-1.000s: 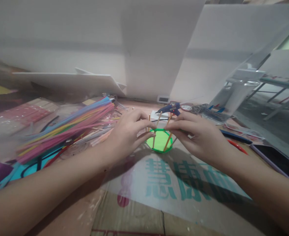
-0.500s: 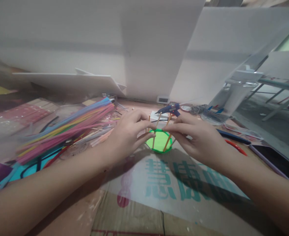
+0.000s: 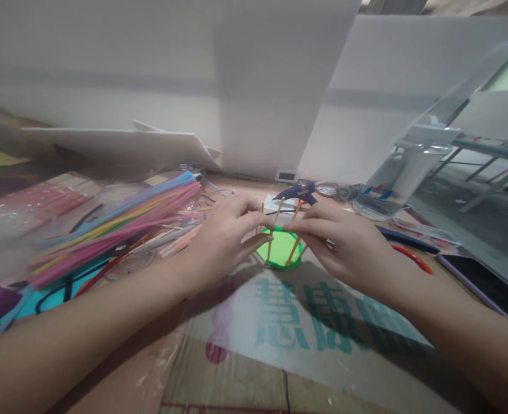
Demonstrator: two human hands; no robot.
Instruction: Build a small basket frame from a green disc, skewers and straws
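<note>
A small green many-sided base [image 3: 282,248], edged in darker green, lies on the white sheet with several thin wooden sticks [image 3: 294,251] standing up from it. At its far side, a short length of green pipe cleaner [image 3: 279,229] runs between my fingertips; I cannot tell whether it is fixed to the base's rim. My left hand [image 3: 228,230] is closed, thumb and index finger pinching its left end beside a stick. From the right, my right hand [image 3: 344,238] is also closed in a pinch on the other end, fingertips close to the sticks. My fingers partly hide the sticks.
Coloured pipe cleaners [image 3: 128,218] in plastic lie on the left. Behind the base are a blue glue gun [image 3: 299,192] and a small display box [image 3: 286,175]. A clear container [image 3: 403,178], red-handled tool [image 3: 413,257] and phone [image 3: 487,282] are on the right.
My right fingertips have shifted slightly left, towards my left hand. The base and sticks look nearly the same.
</note>
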